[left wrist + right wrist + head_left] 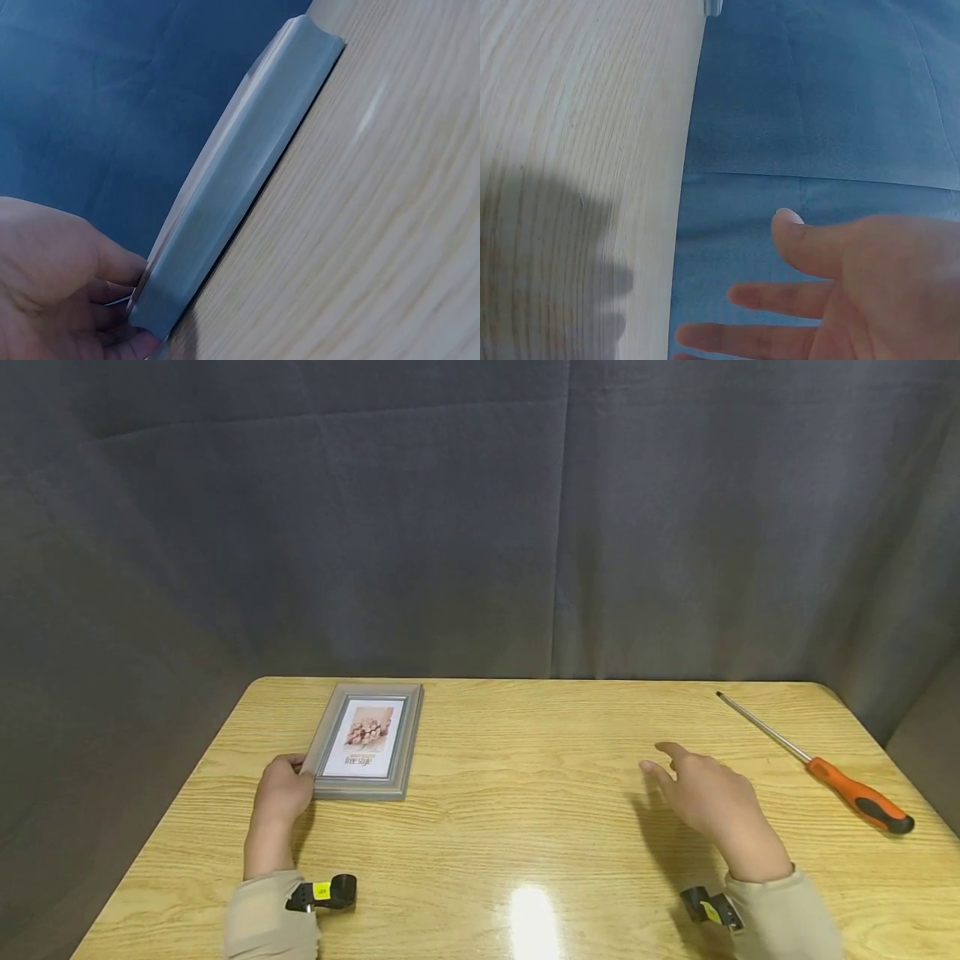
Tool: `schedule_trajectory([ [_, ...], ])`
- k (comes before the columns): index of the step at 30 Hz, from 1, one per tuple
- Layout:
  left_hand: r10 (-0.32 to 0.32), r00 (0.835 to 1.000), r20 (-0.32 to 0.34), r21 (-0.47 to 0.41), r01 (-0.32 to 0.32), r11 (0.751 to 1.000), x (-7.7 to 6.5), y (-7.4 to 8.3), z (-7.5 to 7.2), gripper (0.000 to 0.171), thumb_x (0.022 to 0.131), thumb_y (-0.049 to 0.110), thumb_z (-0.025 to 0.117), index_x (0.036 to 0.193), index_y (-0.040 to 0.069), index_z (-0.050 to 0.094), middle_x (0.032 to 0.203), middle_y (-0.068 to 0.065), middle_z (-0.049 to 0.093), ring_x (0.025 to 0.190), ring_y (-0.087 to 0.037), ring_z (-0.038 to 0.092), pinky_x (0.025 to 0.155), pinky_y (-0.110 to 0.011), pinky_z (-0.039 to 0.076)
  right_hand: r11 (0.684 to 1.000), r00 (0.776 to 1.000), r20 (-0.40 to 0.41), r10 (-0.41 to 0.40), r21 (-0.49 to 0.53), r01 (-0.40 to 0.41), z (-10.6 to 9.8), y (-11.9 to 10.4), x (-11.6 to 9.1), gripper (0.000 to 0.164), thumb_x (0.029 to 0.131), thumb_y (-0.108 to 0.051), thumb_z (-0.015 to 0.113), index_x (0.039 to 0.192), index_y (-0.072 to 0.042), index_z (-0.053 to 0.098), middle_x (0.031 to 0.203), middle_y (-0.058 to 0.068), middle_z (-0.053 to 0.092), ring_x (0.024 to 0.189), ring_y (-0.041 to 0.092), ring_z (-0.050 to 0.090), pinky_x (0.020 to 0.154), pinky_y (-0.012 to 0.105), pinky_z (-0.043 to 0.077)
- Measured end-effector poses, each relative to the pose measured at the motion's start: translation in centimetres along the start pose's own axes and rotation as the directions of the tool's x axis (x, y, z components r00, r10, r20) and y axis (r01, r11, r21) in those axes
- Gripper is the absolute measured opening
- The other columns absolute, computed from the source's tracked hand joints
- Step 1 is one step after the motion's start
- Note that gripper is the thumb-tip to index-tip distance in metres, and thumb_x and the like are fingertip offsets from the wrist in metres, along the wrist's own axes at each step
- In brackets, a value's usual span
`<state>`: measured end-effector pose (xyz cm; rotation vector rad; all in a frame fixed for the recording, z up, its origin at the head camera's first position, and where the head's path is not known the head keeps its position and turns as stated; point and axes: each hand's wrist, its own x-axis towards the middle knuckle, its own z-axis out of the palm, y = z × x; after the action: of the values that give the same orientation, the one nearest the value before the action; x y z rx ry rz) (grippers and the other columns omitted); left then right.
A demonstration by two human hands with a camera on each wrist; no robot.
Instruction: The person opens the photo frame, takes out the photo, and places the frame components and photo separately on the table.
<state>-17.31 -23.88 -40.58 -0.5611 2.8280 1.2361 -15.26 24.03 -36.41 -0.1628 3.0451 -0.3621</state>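
A grey picture frame (324,750) with a flower print lies face up at the table's left side. My left hand (282,791) grips its near left corner. In the left wrist view the thumb of the left hand (56,281) lies on top of the picture frame (232,184), with fingers curled at its lower edge. My right hand (712,797) hovers above the right part of the table, holding nothing. In the right wrist view the right hand's (885,289) fingers and thumb are spread apart and relaxed.
To the right of my right hand lies a screwdriver (851,787) with an orange and black handle, its shaft pointing to the far edge. The wooden table (517,793) has a dark curtain (480,527) behind it. Each wrist wears a small black camera.
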Motion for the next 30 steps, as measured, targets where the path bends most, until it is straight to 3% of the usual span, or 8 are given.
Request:
schedule_trajectory([
  [7,0.057,0.997,0.056,-0.005,-0.057,0.998,-0.3,1.4,1.4,0.045,0.092,0.003,0.037,0.131,-0.021,0.038,0.123,-0.041,0.051,0.113,-0.049,0.049,0.098,-0.059,0.043,1.000,1.000,0.007,-0.003,0.002,0.003,0.1,0.0,-0.1,0.067,0.097,-0.051,0.035,0.136,0.002,0.045,0.102,0.031,0.070,0.075,0.037,0.066,0.044,0.040,0.048],
  [14,0.074,0.992,0.099,0.025,-0.076,0.997,-0.6,2.4,2.3,0.046,0.092,0.005,0.039,0.131,-0.019,0.038,0.125,-0.039,0.051,0.114,-0.047,0.049,0.099,-0.057,0.043,1.000,1.000,0.003,-0.005,0.004,0.005,0.0,-0.1,-0.1,0.066,0.097,-0.050,0.036,0.135,0.002,0.045,0.105,0.032,0.069,0.080,0.041,0.066,0.045,0.041,0.049],
  [22,0.113,0.987,0.116,0.025,-0.117,0.993,-1.2,3.7,3.3,0.043,0.091,0.005,0.042,0.127,-0.019,0.042,0.120,-0.037,0.055,0.108,-0.043,0.054,0.093,-0.053,0.048,1.000,1.000,0.008,0.000,0.000,0.000,0.1,-0.1,-0.1,0.066,0.097,-0.051,0.035,0.136,0.001,0.045,0.107,0.032,0.068,0.082,0.042,0.065,0.048,0.046,0.051],
  [30,0.140,0.978,0.152,0.026,-0.146,0.989,-1.3,4.6,4.7,0.044,0.091,0.007,0.046,0.128,-0.016,0.042,0.122,-0.034,0.056,0.111,-0.041,0.054,0.096,-0.053,0.047,1.000,1.000,0.015,0.001,-0.004,-0.001,0.2,-0.2,0.0,0.068,0.096,-0.052,0.034,0.136,0.002,0.045,0.107,0.032,0.068,0.082,0.042,0.065,0.049,0.046,0.051],
])
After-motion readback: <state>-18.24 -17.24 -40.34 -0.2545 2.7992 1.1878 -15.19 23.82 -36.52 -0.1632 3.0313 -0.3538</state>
